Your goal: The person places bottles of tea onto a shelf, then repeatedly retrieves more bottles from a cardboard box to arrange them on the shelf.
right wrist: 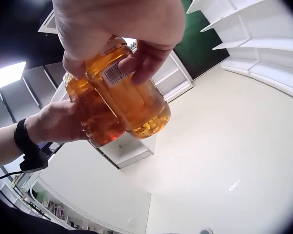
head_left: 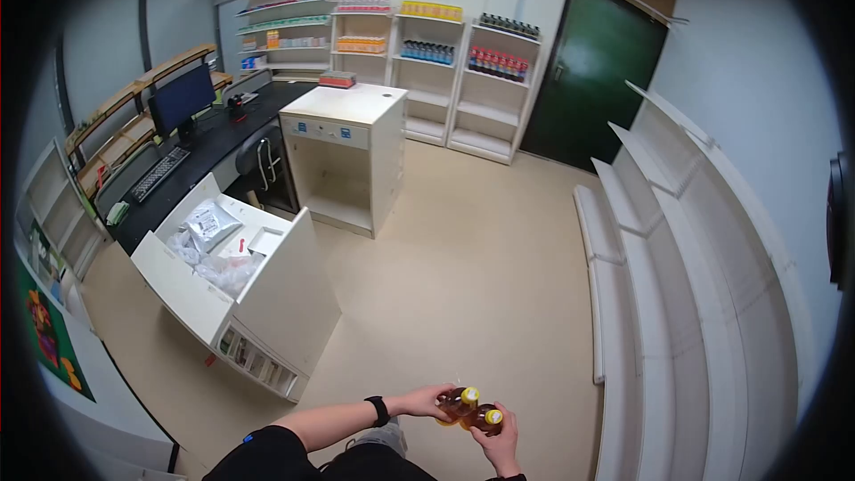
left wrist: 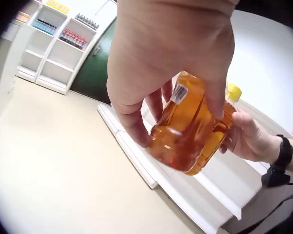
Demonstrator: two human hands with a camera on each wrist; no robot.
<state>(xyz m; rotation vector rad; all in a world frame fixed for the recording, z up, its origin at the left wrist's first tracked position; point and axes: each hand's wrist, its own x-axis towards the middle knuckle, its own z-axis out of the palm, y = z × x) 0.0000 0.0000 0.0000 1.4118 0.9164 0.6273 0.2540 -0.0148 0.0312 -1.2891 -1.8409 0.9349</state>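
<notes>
Two bottles of amber drink with yellow caps are held side by side above the floor, low in the head view. My left hand [head_left: 429, 402] grips the left bottle [head_left: 457, 404], thumb and fingers on opposite sides of it. Around the right bottle [head_left: 485, 422] curl the fingers of my right hand [head_left: 505, 444]. Both wrist views show the bottles right up against each other. A small white barcode label [right wrist: 115, 74] shows on the right bottle in the right wrist view. The hands hide the upper parts of the bottles there.
White tiered shelves [head_left: 704, 321] run along the right wall. To the left stands a white counter [head_left: 289, 303] with plastic bags [head_left: 212, 227] on it. Beyond are a black desk with a monitor [head_left: 183, 102], a white cabinet [head_left: 343, 111], stocked shelves [head_left: 427, 71] and a green door [head_left: 592, 67].
</notes>
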